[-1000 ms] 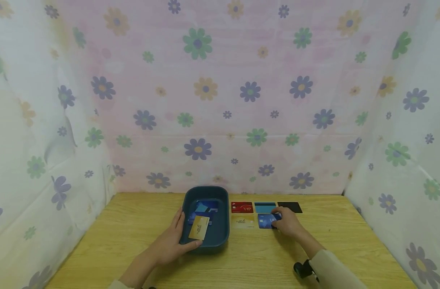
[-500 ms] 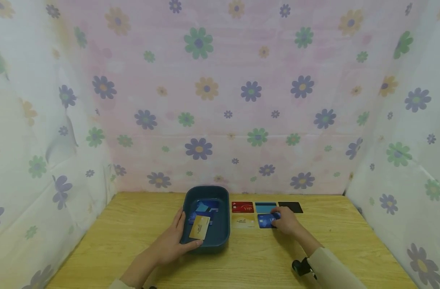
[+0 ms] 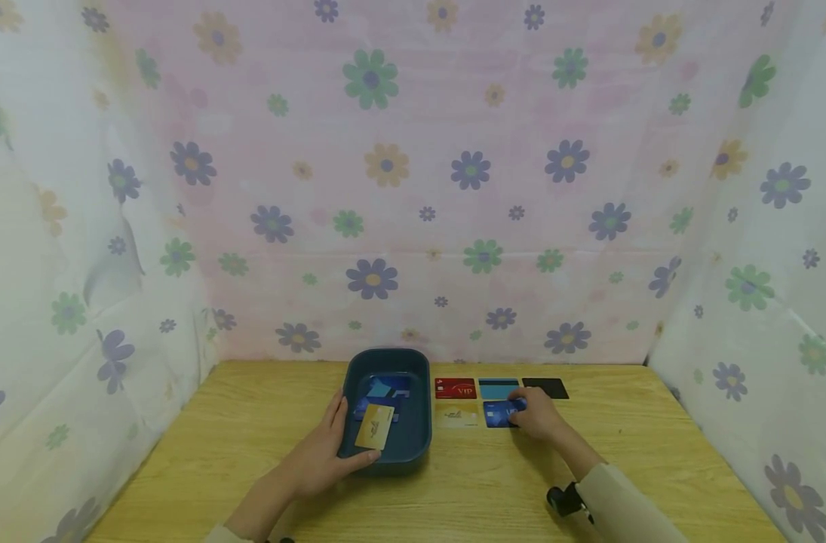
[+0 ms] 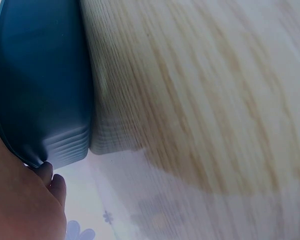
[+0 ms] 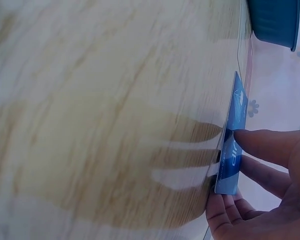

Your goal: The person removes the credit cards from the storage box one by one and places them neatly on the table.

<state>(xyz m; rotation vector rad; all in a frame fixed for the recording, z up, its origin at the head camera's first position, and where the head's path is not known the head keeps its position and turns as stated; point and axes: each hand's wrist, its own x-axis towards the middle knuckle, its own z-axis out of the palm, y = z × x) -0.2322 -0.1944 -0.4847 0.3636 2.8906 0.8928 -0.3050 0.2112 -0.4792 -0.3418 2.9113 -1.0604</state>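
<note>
My left hand (image 3: 317,452) grips the dark teal plastic bin (image 3: 409,441) at its left side, thumb over the near rim and fingers along the outer wall. Inside the bin lie a gold card (image 3: 375,427) and several blue cards (image 3: 388,382), partly overlapping. With the right hand (image 3: 541,416) I hold a blue VIP card (image 3: 497,414) by its right part, close over the tabletop; in the right wrist view the thumb lies on the printed face of this card (image 5: 237,117) and other fingers are at its edge. A pale gold card (image 3: 456,414) lies just left of it.
Behind, in a row, are a red VIP card (image 3: 455,388), a light blue card with a dark stripe (image 3: 498,388) and a black card (image 3: 547,388). The wooden table (image 3: 630,460) ends at a flower-print cloth (image 3: 426,181) that hangs around the back and sides.
</note>
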